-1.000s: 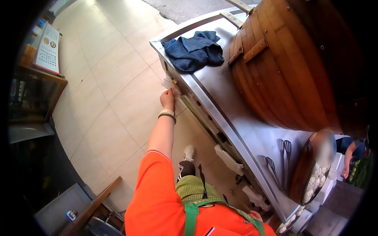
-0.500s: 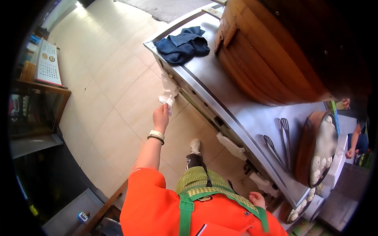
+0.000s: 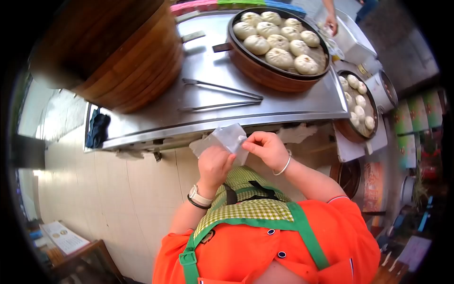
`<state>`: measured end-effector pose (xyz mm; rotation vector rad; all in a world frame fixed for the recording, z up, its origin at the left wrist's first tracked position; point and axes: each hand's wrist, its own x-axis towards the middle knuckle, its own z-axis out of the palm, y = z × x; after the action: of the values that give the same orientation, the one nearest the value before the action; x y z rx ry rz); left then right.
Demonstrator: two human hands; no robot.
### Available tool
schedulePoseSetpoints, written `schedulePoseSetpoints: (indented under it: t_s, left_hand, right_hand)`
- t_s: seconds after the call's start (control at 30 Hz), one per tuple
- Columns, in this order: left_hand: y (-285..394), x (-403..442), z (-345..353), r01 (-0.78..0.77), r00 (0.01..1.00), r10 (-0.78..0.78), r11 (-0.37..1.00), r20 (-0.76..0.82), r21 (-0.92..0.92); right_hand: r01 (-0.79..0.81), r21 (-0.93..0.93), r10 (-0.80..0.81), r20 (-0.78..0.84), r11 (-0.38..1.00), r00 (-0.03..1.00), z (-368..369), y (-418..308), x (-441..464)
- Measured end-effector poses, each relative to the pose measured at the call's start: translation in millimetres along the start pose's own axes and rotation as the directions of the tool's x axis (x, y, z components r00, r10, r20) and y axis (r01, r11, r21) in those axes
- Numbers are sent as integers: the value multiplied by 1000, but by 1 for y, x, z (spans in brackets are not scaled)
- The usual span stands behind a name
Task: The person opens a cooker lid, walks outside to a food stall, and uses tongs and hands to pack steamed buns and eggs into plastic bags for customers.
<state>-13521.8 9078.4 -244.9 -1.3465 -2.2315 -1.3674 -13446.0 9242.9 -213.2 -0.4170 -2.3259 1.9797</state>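
Note:
Both hands are in front of the apron, just below the steel table's front edge. My left hand (image 3: 213,165) is closed on a translucent plastic bag (image 3: 229,138). Pinched between the fingers of my right hand (image 3: 267,149) is the right side of the same bag. Beyond them on the table (image 3: 156,124) lie metal tongs (image 3: 222,90). A round wooden steamer (image 3: 274,75) full of pale buns (image 3: 277,57) stands behind the tongs, towards the right.
Tall stacked steamers (image 3: 137,66) stand at the table's left, near a dark blue cloth (image 3: 98,128). A smaller steamer of buns (image 3: 357,106) is at the right. Another person's hand (image 3: 331,23) reaches in at the top right, by a white box (image 3: 352,40).
The view has swung right, towards the steamer of buns. My left hand has come from beside the table's end to in front of my body, and my right hand has risen to the bag.

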Motion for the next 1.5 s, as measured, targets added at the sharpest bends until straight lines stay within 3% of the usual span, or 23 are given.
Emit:
schedulePoseSetpoints:
  t_s: [0.07,0.23,0.37,0.43,0.57,0.63,0.7,0.77,0.83,0.87,0.9,0.97,1.0,1.03,1.1,1.17,1.23,1.27,1.3,1.33,1.37,1.43,1.5]
  left_hand:
    - [51,25,63,-14,999,13,1000,49,9]
    - [220,61,213,-217,958,266,917,105,-335]
    - [323,60,314,-84,895,350,741,276,-666]
    - [368,60,353,635,748,37,249,663,-731]
    - [414,74,426,855,390,182,291,903,-429]
    - [435,88,461,883,351,214,247,912,-398]
    - [449,109,493,911,311,244,200,919,-362]
    - [462,139,529,932,315,255,-267,914,-246]
    - [478,176,552,909,300,281,-375,912,-184]
    - [478,189,569,898,270,501,-439,823,-28]
    - [478,201,588,877,255,690,-460,678,138]
    - [481,222,615,889,256,811,-411,526,201]
    - [492,237,611,969,28,715,-191,699,157]
    - [498,248,613,985,-165,526,45,835,167]
    - [493,267,620,947,-316,741,285,592,150]
    - [500,283,629,876,-481,797,457,365,155]
    - [510,291,643,884,-460,843,465,278,53]
    - [514,297,653,901,-415,868,434,274,-10]
    - [519,302,663,913,-369,890,401,270,-73]
    - [522,312,675,956,-177,963,217,201,-198]
    - [518,318,675,939,-201,927,275,318,-208]
    - [511,330,675,902,-239,809,389,536,-185]
    - [524,340,696,809,-246,698,530,672,-254]
  right_hand:
    - [-2,104,17,-138,995,990,-70,-2,-50]
    - [148,-238,-248,-477,960,843,-227,29,-188]
    - [24,-491,-373,-627,871,684,-322,43,-296]
    - [-75,-498,-348,-698,864,626,-360,47,-334]
    - [-159,-567,-419,-744,808,521,-416,69,-377]
    - [-203,-581,-433,-757,788,489,-444,76,-394]
    - [-91,-169,-115,-897,981,427,-471,83,-403]
    - [-21,61,64,-966,998,252,-520,102,-413]
    - [254,255,244,-967,933,73,-566,135,-412]
    - [494,448,438,-887,745,145,-587,125,-407]
    - [487,448,440,-887,750,138,-606,113,-401]
    - [745,601,529,-749,289,399,-638,93,-387]
    - [751,618,394,-766,232,508,-653,91,-385]
    - [747,623,397,-761,232,512,-669,83,-383]
    - [488,806,95,-544,333,834,-694,70,-373]
    - [384,835,34,-431,393,902,-714,89,-351]
    - [62,585,133,-284,809,950,-736,103,-327]
    - [20,673,126,-167,739,978,-757,108,-325]
    - [53,616,157,-282,786,946,-783,99,-320]
    - [107,273,37,-473,956,880,-823,110,-314]
    - [30,-28,-41,-660,999,750,-862,125,-311]
    - [-206,-160,-39,-870,965,491,-966,162,-300]
    - [-315,-356,-185,-867,880,464,-1051,165,-283]
